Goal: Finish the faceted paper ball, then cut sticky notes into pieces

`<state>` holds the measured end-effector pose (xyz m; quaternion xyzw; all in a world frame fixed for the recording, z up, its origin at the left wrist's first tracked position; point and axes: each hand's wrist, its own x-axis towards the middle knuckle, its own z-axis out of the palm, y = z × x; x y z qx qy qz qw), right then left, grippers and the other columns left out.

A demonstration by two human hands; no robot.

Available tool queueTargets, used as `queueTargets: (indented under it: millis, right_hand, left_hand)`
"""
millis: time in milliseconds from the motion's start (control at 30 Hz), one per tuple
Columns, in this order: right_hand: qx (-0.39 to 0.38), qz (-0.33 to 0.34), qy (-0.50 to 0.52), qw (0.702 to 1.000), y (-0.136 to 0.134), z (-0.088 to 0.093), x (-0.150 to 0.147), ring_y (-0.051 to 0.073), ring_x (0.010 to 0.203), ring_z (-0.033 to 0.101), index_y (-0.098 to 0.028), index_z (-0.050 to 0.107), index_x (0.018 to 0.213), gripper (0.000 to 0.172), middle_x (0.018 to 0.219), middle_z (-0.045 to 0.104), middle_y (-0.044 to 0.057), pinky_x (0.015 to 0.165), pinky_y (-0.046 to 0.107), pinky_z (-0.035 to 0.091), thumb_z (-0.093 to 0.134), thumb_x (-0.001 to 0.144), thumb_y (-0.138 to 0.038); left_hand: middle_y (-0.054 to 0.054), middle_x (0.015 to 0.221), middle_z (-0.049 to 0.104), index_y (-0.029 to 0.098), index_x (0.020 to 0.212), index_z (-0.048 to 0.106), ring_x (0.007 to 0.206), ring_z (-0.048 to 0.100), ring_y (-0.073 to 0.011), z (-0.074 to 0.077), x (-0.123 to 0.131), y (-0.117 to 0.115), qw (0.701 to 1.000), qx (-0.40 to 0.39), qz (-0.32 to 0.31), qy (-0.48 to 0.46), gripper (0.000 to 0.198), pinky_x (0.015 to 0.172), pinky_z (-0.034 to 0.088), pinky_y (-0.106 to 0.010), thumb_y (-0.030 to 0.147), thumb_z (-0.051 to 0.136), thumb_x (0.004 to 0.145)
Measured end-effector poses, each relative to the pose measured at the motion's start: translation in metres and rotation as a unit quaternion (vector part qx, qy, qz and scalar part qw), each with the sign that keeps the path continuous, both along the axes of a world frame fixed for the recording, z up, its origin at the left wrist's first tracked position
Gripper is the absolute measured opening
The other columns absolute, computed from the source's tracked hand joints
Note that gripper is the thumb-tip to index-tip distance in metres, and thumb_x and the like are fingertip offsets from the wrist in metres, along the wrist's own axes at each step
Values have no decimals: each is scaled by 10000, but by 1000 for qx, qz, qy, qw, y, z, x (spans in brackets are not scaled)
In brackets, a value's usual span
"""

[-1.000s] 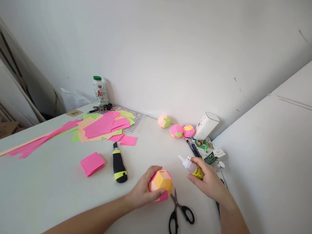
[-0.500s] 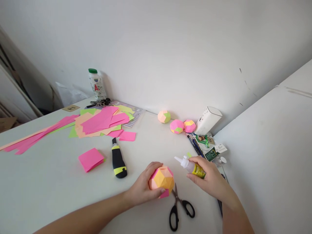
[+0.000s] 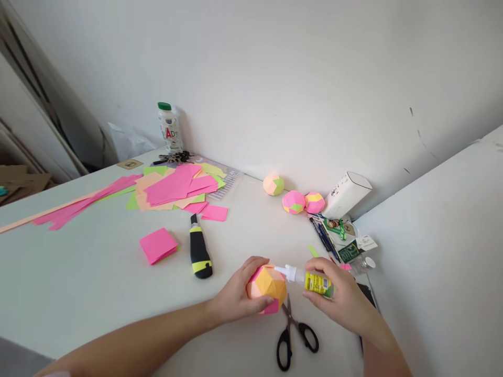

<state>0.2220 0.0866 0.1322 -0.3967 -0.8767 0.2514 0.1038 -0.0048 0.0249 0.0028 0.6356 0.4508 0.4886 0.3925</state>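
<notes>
White wall [image 3: 275, 78] behind, worktop [image 3: 98, 283] running along it. Left to right: long paper strips [image 3: 84, 201] by the left edge, pink paper stack [image 3: 157, 245] in from it, loose paper pile [image 3: 173, 186] near the back-left corner; plenty of stock unused. Black-and-yellow cutter [image 3: 200, 248] lies idle. Left hand [image 3: 236, 293] is wrapped round a multicoloured paper ball [image 3: 269, 283], thumb on its front, fingers over the top, toward the front edge. Ball looks nearly complete, faceted all over where visible; with glue at it, I'd call it not finished. Scissors [image 3: 290, 318] lie spread just beside it, nearer the front edge. Three paper balls [image 3: 294, 202] along the back edge look done. Glue bottle [image 3: 314, 281] is pinched, thumb against fingers, in the right hand [image 3: 341, 298]; nozzle [image 3: 288, 272] at the ball's upper right, contact too small to confirm. Pens [image 3: 324, 238] sit near the right edge, unused.
</notes>
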Motion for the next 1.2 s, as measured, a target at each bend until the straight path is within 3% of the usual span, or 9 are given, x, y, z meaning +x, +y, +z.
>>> queueTargets:
  millis: [200,433,567,800,933,1133,1200]
  right_hand:
    - [42,39,9,998,-2,-8,0,218,1066,602,-288,521,1041,225,1120,628,31,858,335,515,584,840,-210]
    - [134,112,32,984,-3,-7,-5,211,1010,613,-285,524,1038,223,1047,630,37,906,373,493,538,869,-141]
    - [124,150,23,981,-3,-5,-3,194,1005,608,-276,543,1043,269,1086,599,54,861,326,515,506,857,-85]
    - [85,152,44,984,-2,-9,0,193,1077,592,-292,568,1033,199,1173,541,55,805,258,530,602,870,-183]
    - [97,124,89,983,-2,-11,-5,195,1057,584,-280,526,1079,251,1097,565,51,856,274,513,621,859,-207]
    - [71,4,106,992,-3,-20,-11,177,898,602,-259,481,1145,351,1010,569,38,771,268,534,630,834,-327]
    - [56,-34,94,993,0,-24,-10,189,923,610,-257,481,1175,382,1000,590,41,783,285,537,617,845,-393]
  left_hand:
    - [-117,1210,516,208,1268,467,1078,545,-281,4,1,0,1000,6,-6,10,624,955,476,-421,494,654,746]
    - [-116,1187,527,192,1240,490,1062,558,-277,9,2,-2,1000,4,-16,-4,604,943,479,-413,447,678,725]
    - [-112,1186,533,198,1230,500,1062,552,-271,7,2,-3,999,8,-30,-11,593,946,474,-405,446,684,724]
    - [-113,1181,534,188,1207,504,1044,558,-264,10,2,-4,1000,0,-23,-13,587,935,477,-409,458,680,717]
    - [-113,1180,537,187,1217,493,1056,556,-268,12,3,-5,1000,13,-15,-3,608,947,474,-417,464,684,710]
    - [-125,1179,539,175,1217,498,1056,560,-269,14,3,-5,1000,17,10,-1,602,945,479,-423,462,679,720]
    - [-130,1185,538,173,1225,496,1058,560,-270,15,3,-5,1000,24,17,-1,610,944,480,-424,462,681,721]
